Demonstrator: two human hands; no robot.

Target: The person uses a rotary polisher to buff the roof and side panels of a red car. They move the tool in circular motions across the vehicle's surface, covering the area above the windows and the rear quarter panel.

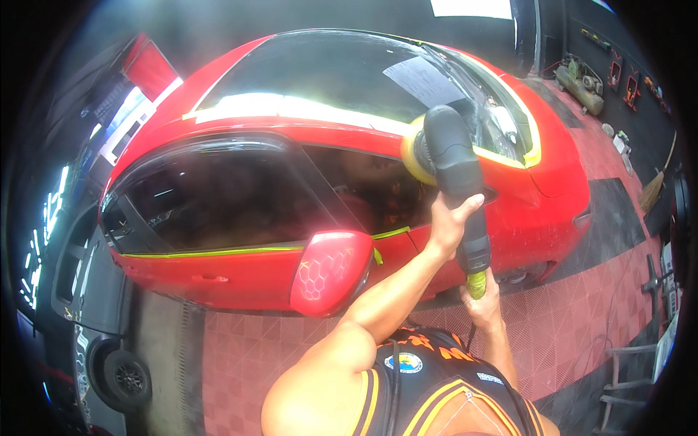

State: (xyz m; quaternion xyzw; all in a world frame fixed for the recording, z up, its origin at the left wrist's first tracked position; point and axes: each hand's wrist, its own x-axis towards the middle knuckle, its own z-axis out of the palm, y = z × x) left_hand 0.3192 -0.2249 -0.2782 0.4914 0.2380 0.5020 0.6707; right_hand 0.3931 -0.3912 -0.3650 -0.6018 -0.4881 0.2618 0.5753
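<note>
A black car polisher (pixel 454 156) with a round yellow foam pad (pixel 417 152) is held up in front of me. My left hand (pixel 451 224) is closed round its body, thumb stretched across it. Lower down, my right hand (pixel 483 304) grips the rear end, by the yellow-green part where the cord leaves. The pad meets the red car (pixel 534 218) by the roof edge, between side window and windshield; whether it is pressed on the paint cannot be seen. Yellow tape (pixel 536 142) borders the windshield, and a red side mirror (pixel 331 272) sticks out toward me.
Red and dark tiles (pixel 254 356) cover the floor. At the left stands a grey vehicle with a wheel (pixel 127 376). A green air compressor (pixel 580 86) and a broom (pixel 658 182) line the right wall, with metal stands (pixel 622 370) at lower right.
</note>
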